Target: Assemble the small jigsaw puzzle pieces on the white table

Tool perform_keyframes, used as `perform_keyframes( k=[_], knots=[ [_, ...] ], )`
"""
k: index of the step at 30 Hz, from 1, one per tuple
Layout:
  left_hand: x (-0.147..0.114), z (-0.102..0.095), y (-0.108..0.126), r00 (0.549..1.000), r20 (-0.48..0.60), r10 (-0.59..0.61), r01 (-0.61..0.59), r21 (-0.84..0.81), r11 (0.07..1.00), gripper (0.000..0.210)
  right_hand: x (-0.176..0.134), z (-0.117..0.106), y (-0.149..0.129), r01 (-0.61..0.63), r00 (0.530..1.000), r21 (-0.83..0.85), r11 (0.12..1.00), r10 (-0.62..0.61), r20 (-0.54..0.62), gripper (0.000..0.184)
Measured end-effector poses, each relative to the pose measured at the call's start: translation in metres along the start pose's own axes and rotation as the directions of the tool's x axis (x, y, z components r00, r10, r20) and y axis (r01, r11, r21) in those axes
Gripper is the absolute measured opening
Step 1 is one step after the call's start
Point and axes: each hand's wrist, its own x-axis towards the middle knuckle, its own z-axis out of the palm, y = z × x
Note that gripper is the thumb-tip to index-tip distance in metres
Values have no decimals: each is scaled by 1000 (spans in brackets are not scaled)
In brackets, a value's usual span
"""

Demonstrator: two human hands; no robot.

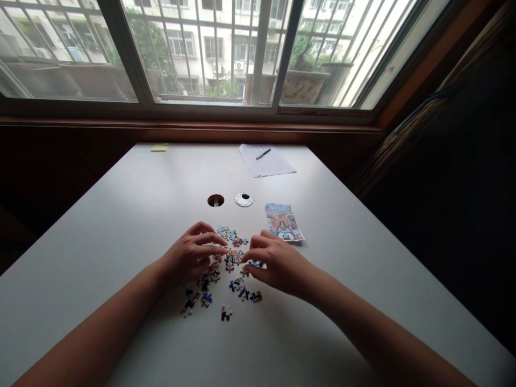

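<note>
Colourful jigsaw puzzle pieces (pixel 205 279) lie in a loose heap on the white table, between and below my two hands. My left hand (pixel 197 250) is over the heap's left side, fingers apart and stretched towards the middle pieces. From the right, my right hand (pixel 272 258) reaches in with its fingers curved and apart, close to a joined-looking cluster (pixel 231 258); I make out nothing held in either hand. One piece (pixel 226 313) lies by itself nearest me. Just beyond my right hand is the picture card (pixel 283 220), printed with cartoon figures.
The white table (pixel 121 215) runs up to the window sill. A round cable hole (pixel 216 200) and its loose-looking cover (pixel 244 200) are beyond the pieces. Farther back lie paper sheets (pixel 266 164) with a pen (pixel 263 154) and a yellow sticky note (pixel 159 147).
</note>
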Motion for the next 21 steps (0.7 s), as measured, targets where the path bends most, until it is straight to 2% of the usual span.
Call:
perform_keyframes(
  k=[6,13,21],
  knots=[
    [1,0,3,992,123,37,-39,20,999,63,-1,17,-15,8,999,12,1000,-8,39,19],
    [1,6,-3,977,188,96,-106,40,994,52,-13,25,-21,-117,989,18,993,115,91,15],
    [0,8,-4,979,160,125,-134,41,990,45,-14,29,-26,-186,977,41,982,180,117,13]
  ],
)
